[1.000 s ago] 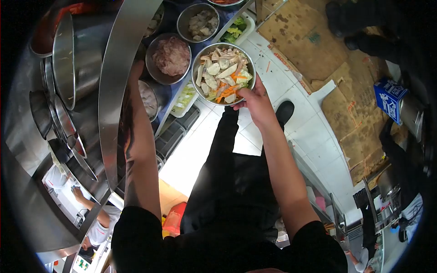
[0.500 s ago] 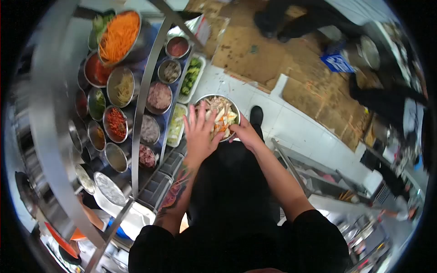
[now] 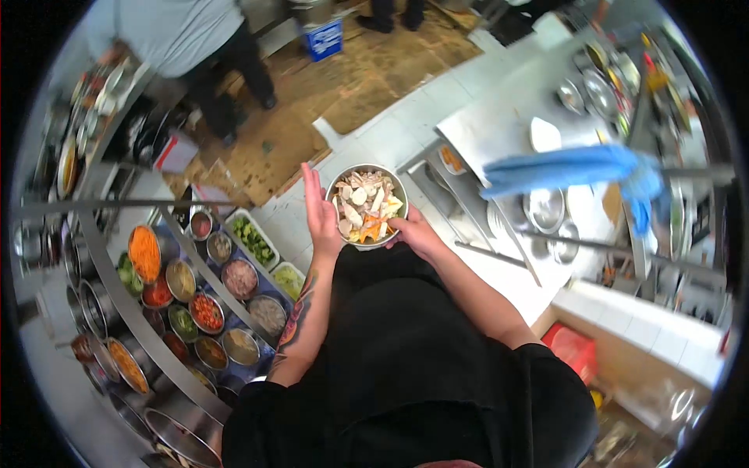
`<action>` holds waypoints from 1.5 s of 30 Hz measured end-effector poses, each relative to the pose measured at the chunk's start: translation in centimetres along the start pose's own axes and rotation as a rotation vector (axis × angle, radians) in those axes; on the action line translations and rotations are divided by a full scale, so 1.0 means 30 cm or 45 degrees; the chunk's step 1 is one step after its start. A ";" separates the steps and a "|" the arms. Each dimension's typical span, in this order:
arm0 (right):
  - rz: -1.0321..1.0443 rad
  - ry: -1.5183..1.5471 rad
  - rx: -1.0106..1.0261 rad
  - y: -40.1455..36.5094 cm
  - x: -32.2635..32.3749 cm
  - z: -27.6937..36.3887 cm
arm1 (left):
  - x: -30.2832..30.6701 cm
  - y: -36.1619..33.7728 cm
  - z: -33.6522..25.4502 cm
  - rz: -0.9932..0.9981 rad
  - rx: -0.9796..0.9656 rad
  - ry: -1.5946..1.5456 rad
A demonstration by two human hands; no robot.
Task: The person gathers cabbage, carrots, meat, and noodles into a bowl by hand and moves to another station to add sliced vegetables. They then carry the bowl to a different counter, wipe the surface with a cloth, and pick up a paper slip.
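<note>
A steel bowl (image 3: 367, 204) full of sliced pale vegetables, meat and carrot strips is held in front of my chest. My right hand (image 3: 411, 232) grips its near rim from below. My left hand (image 3: 319, 209) is flat and open beside the bowl's left side, fingers pointing away, close to the rim; whether it touches the bowl is unclear.
Several steel bowls of ingredients (image 3: 205, 297) sit on a curved counter at lower left, under a metal rail (image 3: 125, 300). A steel worktop (image 3: 507, 125) with plates is at upper right, a blue cloth (image 3: 577, 168) hanging over it. Another person (image 3: 187, 39) stands at upper left on cardboard flooring.
I have turned to the right, away from the ingredient counter, carrying the bowl. My left hand came off the food and now stands flat beside the bowl.
</note>
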State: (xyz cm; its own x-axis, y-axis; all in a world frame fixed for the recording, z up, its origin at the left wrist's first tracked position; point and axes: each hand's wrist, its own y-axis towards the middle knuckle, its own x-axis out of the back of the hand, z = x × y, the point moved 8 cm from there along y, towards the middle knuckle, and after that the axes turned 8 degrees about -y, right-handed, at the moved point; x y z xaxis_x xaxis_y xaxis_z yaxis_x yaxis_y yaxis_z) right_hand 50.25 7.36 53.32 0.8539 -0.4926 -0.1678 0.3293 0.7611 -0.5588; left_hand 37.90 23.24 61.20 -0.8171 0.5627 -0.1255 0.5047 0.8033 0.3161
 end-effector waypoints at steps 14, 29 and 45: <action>-0.337 0.450 0.051 -0.755 0.641 -0.230 | -0.475 -0.375 0.164 0.381 0.472 -0.235; -0.983 0.266 0.283 -1.360 2.314 -0.074 | -2.019 -1.273 -0.136 1.361 0.692 -0.229; -1.038 0.241 0.172 -0.803 3.338 0.115 | -3.305 -0.520 0.645 1.225 0.189 1.112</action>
State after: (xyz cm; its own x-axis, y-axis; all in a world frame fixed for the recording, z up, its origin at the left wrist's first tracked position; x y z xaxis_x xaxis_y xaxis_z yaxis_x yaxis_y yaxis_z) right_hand 129.23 -58.86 52.77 0.2501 -0.9624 0.1057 0.8684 0.1747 -0.4642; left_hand 116.43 -41.30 50.52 0.0045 0.6535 0.7569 0.9642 0.1979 -0.1766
